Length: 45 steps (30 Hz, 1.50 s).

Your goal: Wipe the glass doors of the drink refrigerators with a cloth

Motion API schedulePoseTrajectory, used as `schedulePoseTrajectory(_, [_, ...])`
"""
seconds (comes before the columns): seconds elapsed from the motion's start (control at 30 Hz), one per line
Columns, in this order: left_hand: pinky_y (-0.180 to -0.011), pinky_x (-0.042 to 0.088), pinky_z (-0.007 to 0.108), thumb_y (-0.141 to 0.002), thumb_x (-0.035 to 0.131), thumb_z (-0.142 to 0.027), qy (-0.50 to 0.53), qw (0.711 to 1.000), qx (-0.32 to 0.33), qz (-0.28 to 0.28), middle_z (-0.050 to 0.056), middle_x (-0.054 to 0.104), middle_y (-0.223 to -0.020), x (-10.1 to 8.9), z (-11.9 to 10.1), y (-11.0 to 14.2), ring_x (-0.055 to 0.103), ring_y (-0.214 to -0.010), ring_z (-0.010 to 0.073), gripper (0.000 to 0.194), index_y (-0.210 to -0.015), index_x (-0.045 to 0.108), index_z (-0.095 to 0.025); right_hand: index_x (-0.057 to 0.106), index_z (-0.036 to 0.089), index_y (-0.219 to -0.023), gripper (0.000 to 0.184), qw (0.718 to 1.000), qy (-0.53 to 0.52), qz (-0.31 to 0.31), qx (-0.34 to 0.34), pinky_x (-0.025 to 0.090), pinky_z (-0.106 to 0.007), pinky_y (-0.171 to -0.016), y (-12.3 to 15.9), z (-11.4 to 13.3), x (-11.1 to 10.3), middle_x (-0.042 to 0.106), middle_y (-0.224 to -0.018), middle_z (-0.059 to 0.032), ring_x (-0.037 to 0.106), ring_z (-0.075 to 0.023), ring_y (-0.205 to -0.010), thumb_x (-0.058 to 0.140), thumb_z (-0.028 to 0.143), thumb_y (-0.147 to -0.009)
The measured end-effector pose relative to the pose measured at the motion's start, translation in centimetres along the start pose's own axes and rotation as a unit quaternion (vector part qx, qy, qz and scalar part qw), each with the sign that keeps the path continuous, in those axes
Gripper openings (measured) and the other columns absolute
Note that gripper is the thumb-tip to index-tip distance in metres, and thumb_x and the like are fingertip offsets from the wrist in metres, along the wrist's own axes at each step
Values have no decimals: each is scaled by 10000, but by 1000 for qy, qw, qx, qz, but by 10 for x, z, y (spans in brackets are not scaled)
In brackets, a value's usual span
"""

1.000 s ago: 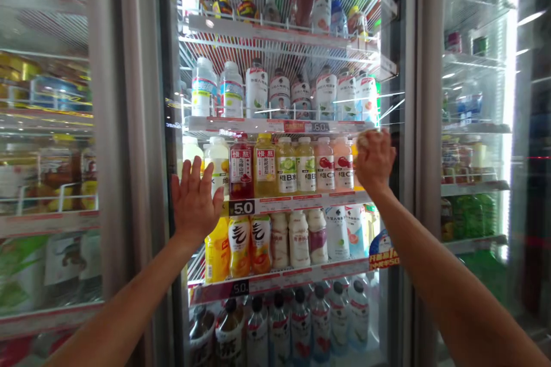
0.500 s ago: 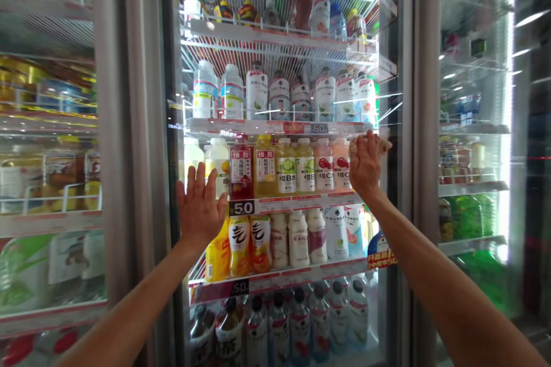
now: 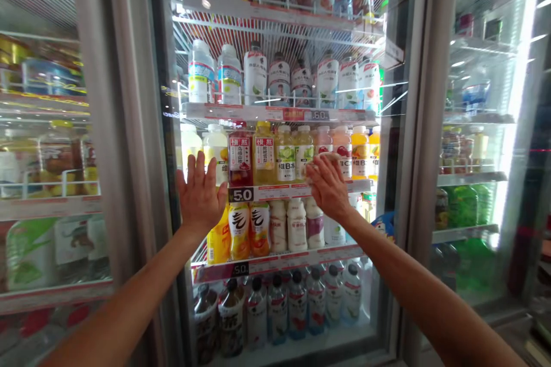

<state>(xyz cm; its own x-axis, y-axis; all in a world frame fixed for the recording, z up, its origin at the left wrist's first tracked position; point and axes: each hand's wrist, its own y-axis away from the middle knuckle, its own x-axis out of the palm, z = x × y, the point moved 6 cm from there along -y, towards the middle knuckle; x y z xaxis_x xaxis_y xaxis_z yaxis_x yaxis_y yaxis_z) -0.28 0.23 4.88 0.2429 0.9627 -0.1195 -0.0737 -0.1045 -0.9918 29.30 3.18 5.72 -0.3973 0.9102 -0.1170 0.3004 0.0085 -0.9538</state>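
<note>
A glass cooler door (image 3: pixel 267 321) stands in front of me, with drink bottles on wire shelves behind it. My left hand (image 3: pixel 201 192) lies flat against the glass at the left, fingers spread and pointing up. It holds nothing. My right hand (image 3: pixel 329 186) is pressed to the glass right of the middle. Under its fingers is a crumpled pale cloth (image 3: pixel 330 156), mostly covered by the hand. Behind the right hand are pink-drink bottles (image 3: pixel 342 149); a dark red bottle (image 3: pixel 240 157) stands just right of my left hand.
Grey metal door frames (image 3: pixel 129 126) run up on the left and right. Further coolers with bottles stand on both sides, with green bottles (image 3: pixel 467 206) at the right. Price tags (image 3: pixel 241 194) line the shelf edges. Light reflections streak the glass.
My right hand has slid left and slightly down across the glass with the cloth, uncovering orange bottles at the right. My left hand stays in place on the glass. The view has shifted slightly.
</note>
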Motion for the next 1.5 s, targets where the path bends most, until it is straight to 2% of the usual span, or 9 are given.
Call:
schedulePoseTrajectory(0.17, [-1115,87,481,-854,418,-328,-8,1000,7,-9,116,204,-1487,1,1,5,103,-1389,239,594,-1405,240,-194,488,219,-1266,446,976,62,-126,168,273,-541,-1023,2,-68,-31,373,-1394,-112,328,-282,-1287,441,249,-824])
schedulePoseTrajectory(0.3, [-1117,86,473,-853,421,-330,-3,1000,8,-16,113,199,-1487,1,1,4,106,-1389,237,595,-1404,241,-198,564,245,-1176,391,992,64,-70,82,374,-451,-949,19,-64,-28,586,-1082,-84,505,-242,-1078,493,272,-793])
schedulePoseTrajectory(0.37, [-1117,89,475,-853,421,-329,-3,1000,8,-15,110,197,-1488,1,1,4,109,-1388,238,598,-1407,233,-204,542,230,-1196,439,984,89,-87,124,380,-471,-923,31,-73,-33,612,-970,-77,547,-248,-960,527,287,-761])
schedulePoseTrajectory(0.53, [-1110,111,482,-854,418,-316,-24,999,15,-22,114,197,-1489,0,-1,5,107,-1389,238,610,-1414,207,-202,461,129,-1230,538,896,83,-281,334,395,-500,-907,50,-125,-56,558,-1114,-146,508,-295,-1032,479,172,-694])
schedulePoseTrajectory(0.8, [-1118,89,493,-838,434,-322,-8,1000,2,-7,112,189,-1492,0,-1,5,97,-1391,245,623,-1410,226,-190,498,199,-1250,429,978,3,-133,163,323,-511,-1030,49,-59,-21,300,-1429,-117,296,-275,-1322,401,207,-832])
schedulePoseTrajectory(1.03, [-1114,80,504,-844,413,-337,-6,1000,-6,10,119,176,-1495,2,0,4,87,-1392,250,621,-1412,219,-178,392,126,-1345,502,945,32,-187,268,287,-526,-1058,55,-106,-34,281,-1451,-160,269,-288,-1339,355,214,-853])
schedulePoseTrajectory(1.23, [-1116,78,498,-840,407,-343,8,1000,-23,11,112,195,-1492,1,-1,4,85,-1392,239,604,-1402,249,-189,330,346,-1362,569,995,-33,-59,77,328,-497,-1049,50,-11,-3,330,-1444,-32,292,-235,-1338,445,174,-832])
schedulePoseTrajectory(1.43, [-1116,101,486,-837,413,-341,6,1000,-17,22,118,224,-1482,0,-2,7,103,-1390,237,583,-1383,295,-172,443,178,-1312,477,949,27,-209,234,316,-559,-1017,54,-90,-29,398,-1379,-149,369,-295,-1278,387,170,-839])
schedulePoseTrajectory(1.5, [-1119,90,482,-837,409,-331,7,1000,-21,20,115,216,-1484,1,-2,8,101,-1390,235,582,-1383,294,-168,381,170,-1355,516,941,27,-217,257,305,-576,-1016,56,-86,-27,337,-1418,-160,317,-317,-1310,378,164,-839])
